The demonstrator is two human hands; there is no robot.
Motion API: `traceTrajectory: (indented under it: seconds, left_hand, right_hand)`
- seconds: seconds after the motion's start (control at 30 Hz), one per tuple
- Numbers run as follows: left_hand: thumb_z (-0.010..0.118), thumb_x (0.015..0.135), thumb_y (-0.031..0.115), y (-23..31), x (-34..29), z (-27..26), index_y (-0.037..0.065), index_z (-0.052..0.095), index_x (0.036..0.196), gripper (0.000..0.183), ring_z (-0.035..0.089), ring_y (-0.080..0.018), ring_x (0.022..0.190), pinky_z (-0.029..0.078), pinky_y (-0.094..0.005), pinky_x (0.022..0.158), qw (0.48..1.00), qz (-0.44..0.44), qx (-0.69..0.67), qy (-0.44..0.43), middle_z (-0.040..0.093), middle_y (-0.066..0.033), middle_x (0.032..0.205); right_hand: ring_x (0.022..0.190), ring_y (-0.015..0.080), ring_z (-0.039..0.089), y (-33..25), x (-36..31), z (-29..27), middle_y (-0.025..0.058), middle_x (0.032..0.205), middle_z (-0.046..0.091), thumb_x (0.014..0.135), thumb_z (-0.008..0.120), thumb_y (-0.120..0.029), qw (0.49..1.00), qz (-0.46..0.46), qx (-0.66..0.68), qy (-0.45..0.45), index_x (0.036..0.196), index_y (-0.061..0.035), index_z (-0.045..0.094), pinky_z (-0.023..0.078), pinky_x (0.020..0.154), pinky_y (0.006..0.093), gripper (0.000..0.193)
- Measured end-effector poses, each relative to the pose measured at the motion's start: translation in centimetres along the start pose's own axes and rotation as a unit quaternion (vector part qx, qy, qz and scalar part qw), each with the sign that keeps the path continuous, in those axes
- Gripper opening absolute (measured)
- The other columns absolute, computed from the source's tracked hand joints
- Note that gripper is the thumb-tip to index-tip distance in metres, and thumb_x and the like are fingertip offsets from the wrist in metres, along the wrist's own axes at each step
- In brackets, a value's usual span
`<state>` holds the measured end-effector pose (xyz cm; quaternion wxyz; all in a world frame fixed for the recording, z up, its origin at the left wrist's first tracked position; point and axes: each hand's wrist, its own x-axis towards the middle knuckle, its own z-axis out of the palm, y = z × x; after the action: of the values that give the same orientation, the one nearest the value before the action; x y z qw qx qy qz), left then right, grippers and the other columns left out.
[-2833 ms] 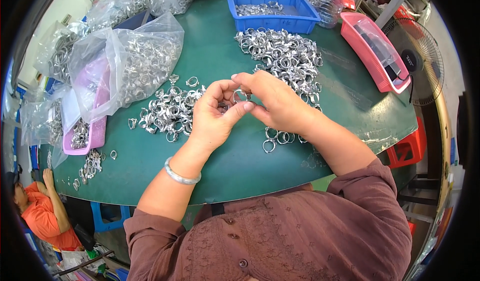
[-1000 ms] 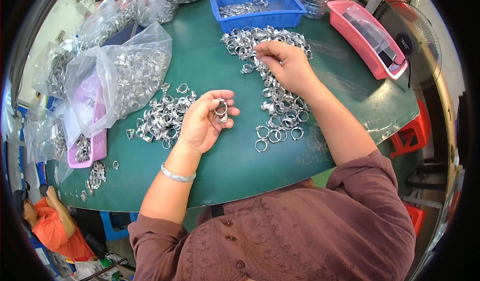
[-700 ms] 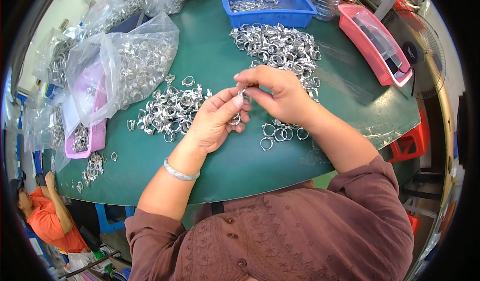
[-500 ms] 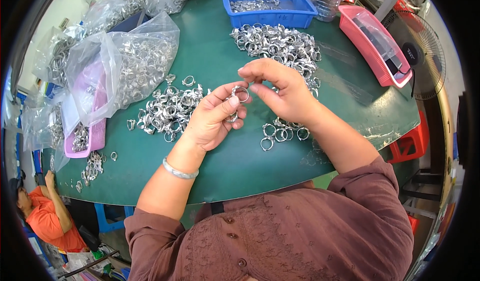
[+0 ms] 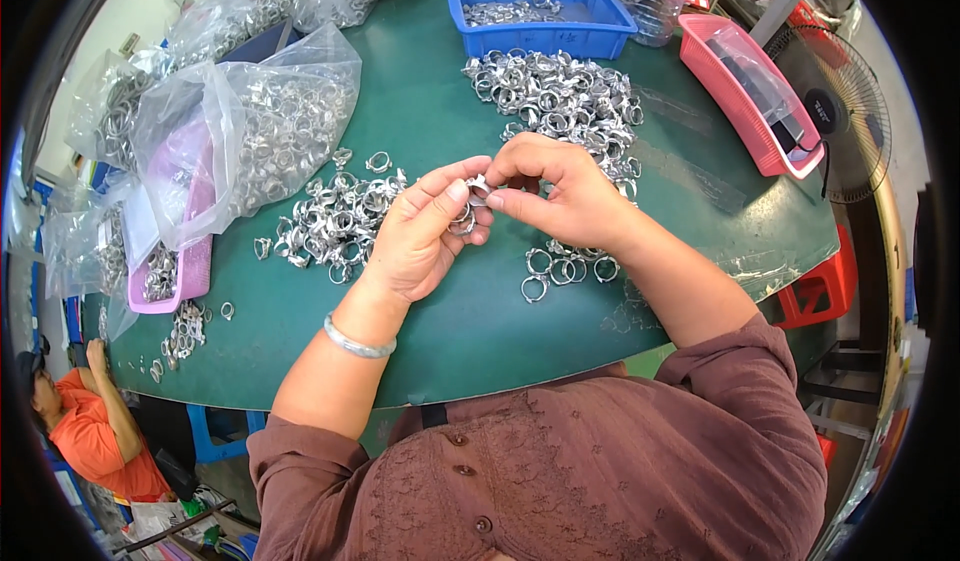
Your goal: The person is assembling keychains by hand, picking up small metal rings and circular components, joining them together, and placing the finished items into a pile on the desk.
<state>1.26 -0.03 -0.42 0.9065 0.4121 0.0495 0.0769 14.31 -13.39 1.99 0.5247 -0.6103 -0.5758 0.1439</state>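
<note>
Over the green table my left hand (image 5: 412, 241) is closed on silver metal rings. One ring (image 5: 479, 186) sits between its thumb and forefinger. A second ring (image 5: 463, 224) shows lower down, against its curled fingers. My right hand (image 5: 575, 201) meets the left one, its thumb and fingertips pinched on the upper ring's right side. Just left of my left hand lies a loose pile of similar rings (image 5: 335, 223). Beyond my right hand is a larger heap of rings (image 5: 560, 93), and several more rings (image 5: 568, 267) lie on the near side of my right wrist.
A blue tray (image 5: 545, 39) holding small metal parts stands at the back. Clear plastic bags (image 5: 285, 131) of rings and a purple basket (image 5: 200, 261) fill the left side. A pink basket (image 5: 735, 101) and a fan (image 5: 835, 111) are at right. Far left, a person (image 5: 95, 441) in orange sits.
My right hand has come down and left, from just off the ring to pinching it. The upper ring has turned and shows less of its round opening.
</note>
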Motion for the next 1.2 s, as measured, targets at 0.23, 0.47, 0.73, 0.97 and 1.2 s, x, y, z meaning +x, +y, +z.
traceTrajectory:
  seconds: [0.23,0.47,0.73,0.97,1.2]
  left_hand:
    - [0.052,0.088,0.013,0.1,0.0,1.0,-0.003,0.046,0.118,0.035,0.055,-0.0120,0.075,0.046,-0.0246,0.064,0.998,0.022,0.008,0.055,0.058,-0.0063,0.092]
    - [0.062,0.079,0.002,0.1,-0.3,0.0,0.001,0.050,0.114,0.037,0.054,-0.0094,0.079,0.046,-0.0218,0.069,0.986,0.040,0.152,0.047,0.057,-0.0048,0.099]
    - [0.065,0.073,-0.004,-0.1,-0.2,0.5,0.004,0.052,0.110,0.040,0.053,-0.0082,0.085,0.047,-0.0221,0.074,0.967,0.124,0.216,0.055,0.057,-0.0031,0.098]
    - [0.054,0.079,0.001,0.2,0.0,-0.5,0.008,0.051,0.109,0.030,0.056,-0.0162,0.088,0.047,-0.0295,0.078,0.999,0.042,0.001,0.027,0.057,-0.0085,0.104]
    - [0.050,0.084,0.017,0.5,0.2,-1.7,0.005,0.054,0.105,0.024,0.053,-0.0246,0.091,0.046,-0.0335,0.071,0.980,-0.023,-0.195,-0.023,0.055,-0.0120,0.100]
  right_hand:
    - [0.071,0.0179,0.054,0.3,0.1,0.3,0.0059,0.080,0.055,0.069,0.065,-0.002,0.997,-0.062,-0.041,0.032,0.080,-0.0035,0.061,0.044,0.060,0.0274,0.012]
    - [0.078,0.0267,0.054,-0.1,0.2,0.1,0.0088,0.085,0.054,0.066,0.065,0.001,0.968,-0.176,-0.174,0.037,0.082,-0.0040,0.058,0.046,0.067,0.0336,0.018]
    - [0.079,0.0208,0.056,1.1,0.5,-1.6,0.0098,0.087,0.057,0.073,0.058,0.005,0.974,-0.077,-0.180,0.115,0.088,-0.0004,0.057,0.045,0.069,0.0285,0.016]
    - [0.075,0.0280,0.057,3.4,0.9,-3.6,0.0121,0.082,0.057,0.074,0.055,0.001,0.955,0.022,-0.225,0.191,0.087,-0.0008,0.059,0.045,0.067,0.0348,0.014]
    - [0.098,0.0279,0.046,4.3,1.3,-1.9,0.0078,0.098,0.053,0.069,0.065,-0.014,0.894,0.003,-0.444,0.062,0.084,-0.0078,0.065,0.037,0.081,0.0405,0.016]
